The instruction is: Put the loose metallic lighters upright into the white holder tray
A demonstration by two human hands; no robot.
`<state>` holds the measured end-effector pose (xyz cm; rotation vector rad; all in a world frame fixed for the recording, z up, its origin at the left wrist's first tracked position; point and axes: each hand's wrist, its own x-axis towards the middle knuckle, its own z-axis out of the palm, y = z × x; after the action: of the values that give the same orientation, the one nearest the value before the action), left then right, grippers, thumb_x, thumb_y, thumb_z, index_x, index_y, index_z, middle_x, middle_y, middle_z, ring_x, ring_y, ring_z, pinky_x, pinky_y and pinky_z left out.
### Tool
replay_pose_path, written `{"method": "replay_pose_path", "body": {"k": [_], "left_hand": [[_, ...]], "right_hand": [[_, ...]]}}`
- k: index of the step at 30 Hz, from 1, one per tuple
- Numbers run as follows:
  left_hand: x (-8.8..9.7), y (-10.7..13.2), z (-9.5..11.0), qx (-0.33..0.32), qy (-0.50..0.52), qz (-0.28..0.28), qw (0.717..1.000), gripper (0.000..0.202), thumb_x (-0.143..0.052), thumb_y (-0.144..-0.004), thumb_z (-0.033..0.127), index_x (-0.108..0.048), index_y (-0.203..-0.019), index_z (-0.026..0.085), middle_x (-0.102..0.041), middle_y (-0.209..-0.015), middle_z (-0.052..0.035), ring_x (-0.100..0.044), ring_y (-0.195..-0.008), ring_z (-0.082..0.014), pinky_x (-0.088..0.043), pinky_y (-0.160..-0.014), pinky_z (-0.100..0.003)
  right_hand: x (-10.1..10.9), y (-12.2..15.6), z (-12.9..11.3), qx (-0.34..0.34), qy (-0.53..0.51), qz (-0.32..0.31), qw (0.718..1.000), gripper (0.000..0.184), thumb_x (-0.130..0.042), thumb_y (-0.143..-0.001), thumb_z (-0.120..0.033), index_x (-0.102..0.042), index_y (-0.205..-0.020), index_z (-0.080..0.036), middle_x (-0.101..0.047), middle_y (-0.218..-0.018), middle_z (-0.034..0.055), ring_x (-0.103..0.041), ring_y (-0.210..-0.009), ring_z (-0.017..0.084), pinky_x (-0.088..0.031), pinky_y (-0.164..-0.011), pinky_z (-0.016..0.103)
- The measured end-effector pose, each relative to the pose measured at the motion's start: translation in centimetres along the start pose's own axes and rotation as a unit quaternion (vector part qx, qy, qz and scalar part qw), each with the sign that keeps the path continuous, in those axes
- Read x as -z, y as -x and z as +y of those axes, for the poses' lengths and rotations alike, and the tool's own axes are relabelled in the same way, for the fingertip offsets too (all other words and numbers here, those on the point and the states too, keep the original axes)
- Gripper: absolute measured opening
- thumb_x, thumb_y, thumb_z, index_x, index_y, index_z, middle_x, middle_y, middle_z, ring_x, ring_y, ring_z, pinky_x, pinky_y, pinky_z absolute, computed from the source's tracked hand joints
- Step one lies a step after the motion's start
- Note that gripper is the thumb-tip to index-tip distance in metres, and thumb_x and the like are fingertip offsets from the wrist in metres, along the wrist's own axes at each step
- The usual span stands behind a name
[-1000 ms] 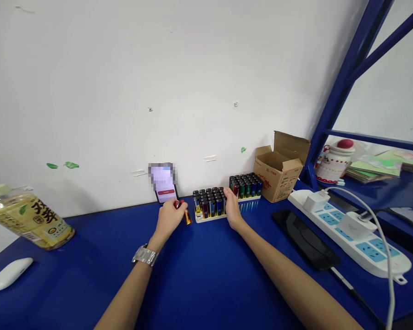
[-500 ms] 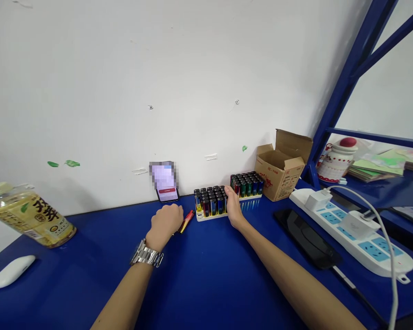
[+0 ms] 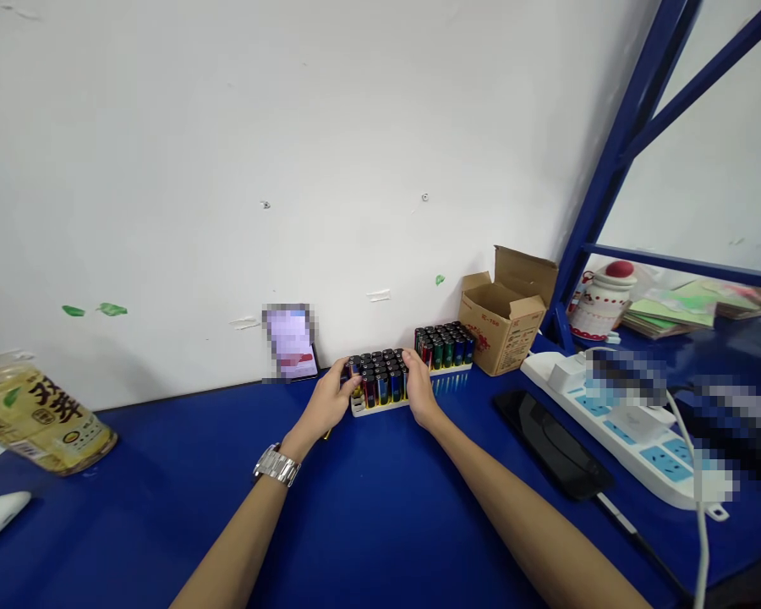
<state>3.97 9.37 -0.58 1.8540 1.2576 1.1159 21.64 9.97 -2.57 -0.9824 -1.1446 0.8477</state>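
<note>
The left hand's (image 3: 333, 399) thumb and fingers curve at the left end of the battery tray (image 3: 384, 408); I cannot tell how far they close or whether they grip a battery there. The yellow end of 1 loose battery (image 3: 327, 436) shows below that palm, left of the tray. The right hand's (image 3: 421, 391) thumb lies against the tray's right end, touching the batteries (image 3: 384, 376); its other fingers are hidden, so their grip cannot be told. The batteries stand upright in rows in the tray.

A metal watch (image 3: 277, 465) circles the left wrist, left of the tray and nearer the person. Behind the tray to its right is a 2nd tray (image 3: 451, 370) of batteries, then an open cardboard box (image 3: 506, 338). A lit phone (image 3: 301, 364) leans behind the tray to its left. Right of the tray lies a black phone (image 3: 555, 444), with a power strip (image 3: 640, 461) farther right. Well left of the tray is a bottle (image 3: 57, 414).
</note>
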Motion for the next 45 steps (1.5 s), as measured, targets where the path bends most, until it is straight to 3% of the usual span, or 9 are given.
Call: {"method": "replay_pose_path", "body": {"k": [7,11,14,19,25,29,32,38,45], "left_hand": [[-0.3,-0.5,1.3,0.015,0.206,0.112,0.972,0.028,-0.058,-0.082,0.043,-0.054,-0.095,0.019,-0.063,-0.098,-0.005,-0.058,-0.098,-0.0188,-0.044,-0.093,-0.036],[-0.1,-1.0,2.3,0.066,0.357,0.22,0.906,0.015,-0.051,-0.084,0.034,-0.047,-0.085,0.019,-0.06,-0.087,-0.0019,-0.061,-0.085,-0.0142,-0.049,-0.084,-0.034],[0.6,-1.1,2.7,0.12,0.333,0.249,0.902,0.004,-0.044,-0.08,0.023,-0.043,-0.081,0.02,-0.055,-0.076,0.001,-0.061,-0.069,-0.0115,-0.051,-0.067,-0.028],[1.0,-0.2,2.2,0.157,0.228,0.179,0.944,0.007,-0.048,-0.067,0.02,-0.048,-0.074,0.018,-0.048,-0.063,0.0059,-0.037,-0.037,-0.0055,-0.028,-0.038,-0.021],[0.0,0.5,2.3,0.048,-0.044,0.098,0.993,0.017,-0.06,-0.069,0.033,-0.05,-0.069,0.019,-0.051,-0.058,0.0044,-0.048,-0.056,-0.013,-0.034,-0.053,-0.024],[0.7,0.1,3.2,0.004,-0.137,0.176,0.975,0.024,-0.052,-0.078,0.044,-0.049,-0.075,0.02,-0.052,-0.063,0.0025,-0.048,-0.06,-0.0149,-0.036,-0.057,-0.025],[3.2,-0.2,3.1,0.036,-0.188,0.216,0.958,0.025,-0.046,-0.079,0.045,-0.05,-0.078,0.02,-0.053,-0.063,0.0009,-0.051,-0.061,-0.0166,-0.038,-0.057,-0.026],[8.7,1.1,1.0,0.099,-0.358,-0.045,0.927,0.02,-0.049,-0.069,0.038,-0.054,-0.079,0.021,-0.066,-0.079,-0.0036,-0.061,-0.077,-0.023,-0.043,-0.065,-0.029],[7.9,3.3,-0.3,0.118,-0.439,-0.054,0.889,0.034,-0.037,-0.083,0.041,-0.059,-0.093,0.017,-0.068,-0.087,-0.0106,-0.063,-0.085,-0.026,-0.046,-0.076,-0.033]], "right_hand": [[0.1,-0.1,0.2,-0.02,0.01,-0.002,1.0,0.035,-0.041,-0.085,-0.044,-0.064,-0.096,-0.02,-0.065,-0.1,0.0047,-0.054,-0.1,0.024,-0.039,-0.087,0.031],[0.1,-0.1,0.3,-0.016,0.003,-0.002,1.0,0.035,-0.041,-0.085,-0.045,-0.064,-0.096,-0.02,-0.066,-0.097,0.0046,-0.055,-0.097,0.024,-0.04,-0.085,0.031],[0.1,-0.1,0.3,-0.013,0.004,-0.003,1.0,0.035,-0.042,-0.085,-0.045,-0.064,-0.095,-0.02,-0.066,-0.094,0.0043,-0.055,-0.095,0.024,-0.041,-0.083,0.03],[0.1,-0.1,0.2,-0.023,0.017,-0.005,1.0,0.035,-0.039,-0.086,-0.044,-0.062,-0.094,-0.019,-0.065,-0.097,0.0052,-0.055,-0.096,0.024,-0.04,-0.084,0.031],[0.0,0.0,-0.1,-0.02,0.013,-0.007,1.0,0.033,-0.04,-0.085,-0.043,-0.062,-0.094,-0.019,-0.065,-0.094,0.0048,-0.055,-0.093,0.024,-0.04,-0.082,0.031],[0.1,0.0,-0.3,-0.022,0.015,-0.014,1.0,0.034,-0.039,-0.085,-0.043,-0.061,-0.094,-0.019,-0.064,-0.093,0.0047,-0.054,-0.093,0.024,-0.04,-0.081,0.031],[0.1,0.0,-0.2,-0.02,0.017,-0.013,1.0,0.033,-0.04,-0.085,-0.043,-0.061,-0.093,-0.019,-0.064,-0.092,0.0045,-0.054,-0.092,0.023,-0.039,-0.081,0.03],[0.1,0.0,-0.2,-0.025,0.028,-0.008,0.999,0.033,-0.039,-0.085,-0.044,-0.06,-0.093,-0.019,-0.063,-0.089,0.0038,-0.055,-0.09,0.023,-0.039,-0.08,0.03],[0.1,0.1,-0.4,-0.03,0.033,-0.014,0.999,0.035,-0.038,-0.085,-0.044,-0.061,-0.095,-0.019,-0.063,-0.089,0.0042,-0.054,-0.088,0.023,-0.039,-0.078,0.03]]}}
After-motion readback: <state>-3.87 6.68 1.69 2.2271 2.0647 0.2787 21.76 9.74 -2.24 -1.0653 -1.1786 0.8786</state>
